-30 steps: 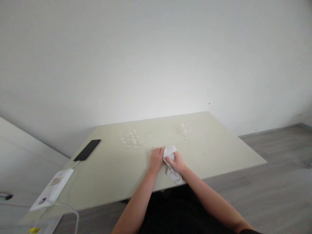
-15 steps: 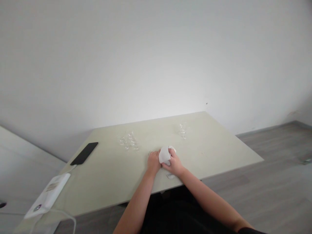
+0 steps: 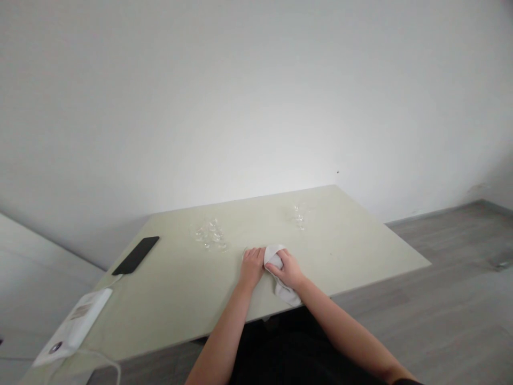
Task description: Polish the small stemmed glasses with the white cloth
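While right hand (image 3: 290, 271) clamps white cloth (image 3: 273, 258) | left hand (image 3: 253, 265) curled beside it, can't tell on what | tabletop (image 3: 172, 294) bears clear objects (image 3: 215, 233)

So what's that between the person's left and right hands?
A white cloth, held by the right hand close beside the left hand; the head view shows it. Anything inside the folds is hidden.

One left hand (image 3: 252, 264), one right hand (image 3: 290, 270) and one white cloth (image 3: 273, 256) at one table (image 3: 172, 291)
Also on the table: one flat black device (image 3: 136, 255), one white oblong box (image 3: 76, 323) and two clusters of clear pieces, a left cluster (image 3: 210, 234) and a right cluster (image 3: 299, 218); the pieces in each are too faint to count
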Demonstrator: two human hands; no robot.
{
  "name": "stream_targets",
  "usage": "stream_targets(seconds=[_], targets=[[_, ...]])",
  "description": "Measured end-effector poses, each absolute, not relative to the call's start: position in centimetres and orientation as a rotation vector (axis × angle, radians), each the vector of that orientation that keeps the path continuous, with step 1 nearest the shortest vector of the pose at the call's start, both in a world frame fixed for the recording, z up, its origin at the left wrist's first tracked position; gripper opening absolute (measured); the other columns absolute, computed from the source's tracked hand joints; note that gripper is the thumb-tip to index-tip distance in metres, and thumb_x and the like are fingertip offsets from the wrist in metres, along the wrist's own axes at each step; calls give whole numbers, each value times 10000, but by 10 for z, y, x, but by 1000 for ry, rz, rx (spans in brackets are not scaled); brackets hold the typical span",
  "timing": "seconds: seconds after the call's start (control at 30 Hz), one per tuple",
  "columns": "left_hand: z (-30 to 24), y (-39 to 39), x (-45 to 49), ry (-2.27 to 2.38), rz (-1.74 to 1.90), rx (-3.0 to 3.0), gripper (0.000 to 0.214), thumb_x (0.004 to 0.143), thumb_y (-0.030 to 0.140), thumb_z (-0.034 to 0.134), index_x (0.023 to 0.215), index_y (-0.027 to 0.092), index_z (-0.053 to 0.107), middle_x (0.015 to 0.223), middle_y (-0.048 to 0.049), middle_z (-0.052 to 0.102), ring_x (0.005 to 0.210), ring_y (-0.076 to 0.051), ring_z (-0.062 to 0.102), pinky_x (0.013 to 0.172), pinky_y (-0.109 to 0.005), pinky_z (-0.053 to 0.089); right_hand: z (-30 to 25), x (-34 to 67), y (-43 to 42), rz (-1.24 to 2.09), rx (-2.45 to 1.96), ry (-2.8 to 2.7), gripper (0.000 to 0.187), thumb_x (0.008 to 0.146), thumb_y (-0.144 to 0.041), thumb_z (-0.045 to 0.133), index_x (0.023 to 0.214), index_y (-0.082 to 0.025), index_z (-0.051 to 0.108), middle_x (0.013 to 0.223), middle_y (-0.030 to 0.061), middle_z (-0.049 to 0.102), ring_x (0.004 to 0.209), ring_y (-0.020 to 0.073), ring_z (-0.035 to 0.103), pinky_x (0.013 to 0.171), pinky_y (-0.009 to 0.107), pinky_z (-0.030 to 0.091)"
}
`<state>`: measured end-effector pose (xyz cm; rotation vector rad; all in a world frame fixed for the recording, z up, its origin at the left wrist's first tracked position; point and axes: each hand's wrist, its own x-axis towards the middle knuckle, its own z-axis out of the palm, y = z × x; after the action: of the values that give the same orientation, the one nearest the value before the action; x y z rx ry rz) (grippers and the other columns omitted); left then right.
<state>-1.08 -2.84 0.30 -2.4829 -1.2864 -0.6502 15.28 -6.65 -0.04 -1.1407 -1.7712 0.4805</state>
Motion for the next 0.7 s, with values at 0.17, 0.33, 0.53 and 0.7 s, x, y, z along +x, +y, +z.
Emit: stream_targets(seconds=[0.17,0.33,0.53,0.7], targets=[[2,-28,-13,-1433,-805,-2451,221,787,136,545,1006,158,566,860,-75,652,834,-228,605,789,-356,424,0,150,-71,448,-973,-1856,415,849,-345,633,1227,-181,579,1318,152,464,1237,293,460,1049,417,399],[4,-27,-14,-1482,-868,-2366,88,867,194,503,921,182,571,788,-57,641,791,-226,597,756,-356,402,-16,150,-57,776,-972,-1588,388,951,-329,423,1302,-197,524,1271,108,574,1242,247,493,1081,456,378],[5,-31,-14,-1202,-699,-2497,124,912,202,472,936,201,594,809,-63,646,823,-228,575,765,-366,381,-18,150,-45,809,-874,-1627,268,808,-249,611,1070,-196,631,1058,72,663,1057,235,596,1008,437,435],[4,-33,-11,-1145,-693,-2483,132,921,188,464,934,196,595,786,-55,633,799,-216,563,760,-363,377,-15,150,-41,664,-898,-1727,132,834,-164,495,830,-185,626,895,62,656,917,209,598,932,390,460]])
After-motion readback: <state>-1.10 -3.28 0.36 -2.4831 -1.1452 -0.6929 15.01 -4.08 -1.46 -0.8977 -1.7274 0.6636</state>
